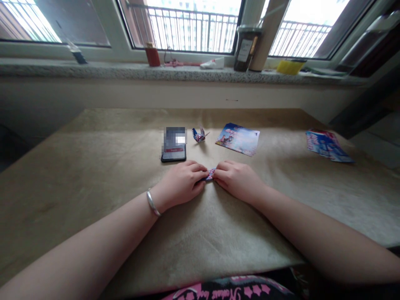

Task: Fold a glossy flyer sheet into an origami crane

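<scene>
"What writing are we finding nearest us?"

"Along the bottom edge we are seeing dark clothing (231,290) carrying pink stars and pink lettering, but it is facing the wrong way up and we are not managing to read it reliably."

"And the hands?"

"Just beyond, at the near middle of the bench (200,237), we are watching the left hand (183,181) and right hand (239,179) nearly meeting. Both are closing their fingertips on a small folded paper (211,174), each gripping one end. Their fingers are hiding much of it, so we are making out only a blue and pink patterned strip. A silvery bracelet (152,203) is circling the left wrist."

"What is lying past them?"

"We are seeing a phone (175,156) beyond the left hand, its screen partly blurred into blocks; next to it a folded paper figure (200,136) is standing, then a stack of printed sheets (239,139), whose lettering is proving too small for us. Well apart, toward the right, we are spotting fanned printed cards (328,146)."

"And farthest?"

"On the stone sill (109,73) a red container (152,56) is standing, then a tall dark jar (245,48), its pale label showing print we are not deciphering, and a yellow object (290,66). Behind the glass, we are seeing a railing (193,29)."
</scene>
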The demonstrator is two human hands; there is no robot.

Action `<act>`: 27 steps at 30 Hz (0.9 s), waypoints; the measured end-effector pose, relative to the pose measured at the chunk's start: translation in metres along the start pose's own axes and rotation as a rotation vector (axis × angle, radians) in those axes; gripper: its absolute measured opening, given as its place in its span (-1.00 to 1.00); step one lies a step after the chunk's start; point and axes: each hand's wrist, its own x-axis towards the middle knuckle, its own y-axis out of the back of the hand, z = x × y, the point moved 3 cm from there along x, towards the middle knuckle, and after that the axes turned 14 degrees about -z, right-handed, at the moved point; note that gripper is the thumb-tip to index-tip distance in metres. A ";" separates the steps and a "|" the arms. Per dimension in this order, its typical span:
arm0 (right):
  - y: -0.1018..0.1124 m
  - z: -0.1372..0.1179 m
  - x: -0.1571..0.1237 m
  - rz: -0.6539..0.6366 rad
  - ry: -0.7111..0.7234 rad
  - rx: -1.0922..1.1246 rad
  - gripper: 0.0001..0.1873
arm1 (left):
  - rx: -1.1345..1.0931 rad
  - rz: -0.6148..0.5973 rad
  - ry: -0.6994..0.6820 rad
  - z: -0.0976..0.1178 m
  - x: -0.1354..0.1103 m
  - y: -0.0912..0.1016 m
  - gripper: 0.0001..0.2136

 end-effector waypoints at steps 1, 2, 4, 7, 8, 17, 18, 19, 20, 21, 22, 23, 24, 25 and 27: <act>0.000 0.002 0.000 0.005 0.003 0.007 -0.78 | -0.014 -0.001 0.001 0.000 0.000 0.001 -0.75; -0.001 0.004 0.001 0.014 0.008 0.018 -0.78 | -0.027 -0.005 0.003 0.000 0.000 0.001 -0.75; -0.002 0.010 0.002 0.042 0.017 0.061 -0.79 | -0.048 -0.023 0.009 -0.001 0.000 0.002 -0.73; -0.004 0.016 0.004 0.077 0.030 0.139 -0.83 | -0.056 -0.032 0.013 0.000 0.000 0.002 -0.73; -0.004 0.017 0.005 0.086 0.032 0.158 -0.83 | -0.054 -0.021 0.013 0.001 0.000 0.001 -0.75; -0.005 0.020 0.005 0.106 0.007 0.244 -0.85 | -0.056 -0.043 -0.015 0.002 0.002 -0.003 -0.74; -0.004 0.020 0.005 0.106 0.013 0.242 -0.86 | -0.057 -0.049 -0.010 0.002 0.002 -0.003 -0.72; -0.004 0.020 0.005 0.105 0.023 0.239 -0.85 | -0.057 -0.053 -0.002 0.002 0.001 -0.003 -0.71; -0.004 0.020 0.004 0.103 0.036 0.236 -0.85 | -0.059 -0.057 0.004 0.002 0.001 -0.003 -0.69; -0.004 0.020 0.004 0.101 0.049 0.234 -0.84 | -0.060 -0.062 0.009 0.001 0.001 -0.003 -0.68; -0.004 0.020 0.004 0.101 0.062 0.233 -0.84 | -0.063 -0.065 0.012 0.001 0.001 -0.003 -0.67; -0.004 0.021 0.004 0.103 0.070 0.233 -0.83 | -0.067 -0.070 0.012 0.001 0.001 -0.003 -0.67; -0.004 0.021 0.004 0.109 0.073 0.236 -0.83 | -0.071 -0.073 0.012 0.001 0.000 -0.003 -0.66; -0.004 0.022 0.004 0.118 0.070 0.242 -0.84 | -0.075 -0.076 0.011 0.001 0.000 -0.002 -0.65; -0.003 0.023 0.003 0.138 0.051 0.263 -0.86 | -0.077 -0.084 0.007 0.002 -0.001 -0.002 -0.63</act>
